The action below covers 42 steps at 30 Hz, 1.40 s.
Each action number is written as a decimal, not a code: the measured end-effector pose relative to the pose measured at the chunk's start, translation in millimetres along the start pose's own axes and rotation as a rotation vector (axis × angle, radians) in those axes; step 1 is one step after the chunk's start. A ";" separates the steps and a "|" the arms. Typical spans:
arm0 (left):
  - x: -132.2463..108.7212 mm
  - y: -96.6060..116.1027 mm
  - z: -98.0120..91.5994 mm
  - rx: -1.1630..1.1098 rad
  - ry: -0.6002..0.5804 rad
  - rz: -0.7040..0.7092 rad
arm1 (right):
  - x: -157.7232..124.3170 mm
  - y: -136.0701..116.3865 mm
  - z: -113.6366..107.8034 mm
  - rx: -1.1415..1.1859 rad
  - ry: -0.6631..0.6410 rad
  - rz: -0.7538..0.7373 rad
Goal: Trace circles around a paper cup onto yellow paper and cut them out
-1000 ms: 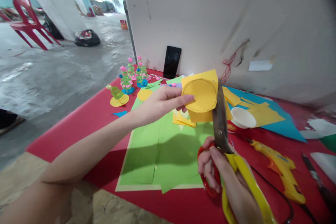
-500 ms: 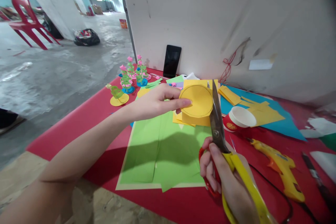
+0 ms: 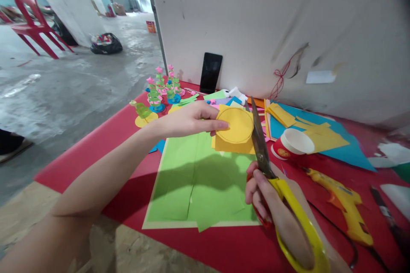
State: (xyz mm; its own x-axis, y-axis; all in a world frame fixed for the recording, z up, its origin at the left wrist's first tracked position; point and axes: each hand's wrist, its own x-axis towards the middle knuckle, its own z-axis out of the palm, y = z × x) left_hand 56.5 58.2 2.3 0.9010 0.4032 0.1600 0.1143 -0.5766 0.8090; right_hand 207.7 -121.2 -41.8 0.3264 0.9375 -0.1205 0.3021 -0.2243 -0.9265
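Between thumb and fingers, my left hand [image 3: 205, 120] pinches a piece of yellow paper [image 3: 237, 126] marked with a dark drawn circle. Scissors [image 3: 261, 153] with yellow and red handles are in my right hand [image 3: 267, 198], fingers through the loops. Their blades point up and away, along the right edge of the circle, and look slightly parted. Green paper sheets [image 3: 179, 187] lie below both hands on the red tabletop. Part of the red handle is hidden by my fingers.
Right of the scissors stand a red-and-white paper cup [image 3: 288, 145] and a yellow glue gun [image 3: 342, 204] with its cord. Blue paper [image 3: 349, 153] carries yellow scraps [image 3: 326, 136]. Small paper trees [image 3: 156, 98] stand at the back left, near a leaning phone [image 3: 211, 72].
The yellow paper and scissor blades have shifted slightly left. Less yellow shows above and right of the circle, and orange and pink papers behind it are now visible.
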 end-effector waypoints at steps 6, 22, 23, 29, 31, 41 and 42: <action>5.2 -16.4 -4.3 0.000 -0.048 -0.042 | 2.8 -4.3 -8.6 -0.185 -0.020 0.054; 7.4 -10.1 8.3 -0.189 0.056 -0.084 | 21.4 -3.1 -31.8 0.265 0.031 0.006; 7.5 -8.3 12.5 -0.194 0.007 -0.077 | 19.7 -5.1 -30.2 0.275 0.015 0.015; 7.1 0.7 34.9 -0.120 -0.236 -0.028 | 14.9 -11.1 -24.3 0.223 -0.068 0.057; 6.2 3.7 38.3 -0.126 -0.249 -0.004 | 13.2 -11.5 -24.4 0.208 -0.086 0.070; 1.1 17.6 47.3 -0.158 -0.166 0.100 | 0.0 -19.2 -25.3 0.246 -0.052 0.100; 0.1 18.3 50.1 -0.179 -0.136 0.084 | -1.1 -20.7 -24.9 0.241 -0.031 0.092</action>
State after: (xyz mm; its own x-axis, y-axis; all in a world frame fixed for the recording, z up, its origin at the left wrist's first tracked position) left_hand 79.6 12.1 -11.3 0.9536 0.2530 0.1635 -0.0286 -0.4644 0.8852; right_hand 223.4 -124.1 -13.6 0.3137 0.9246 -0.2159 0.0489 -0.2429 -0.9688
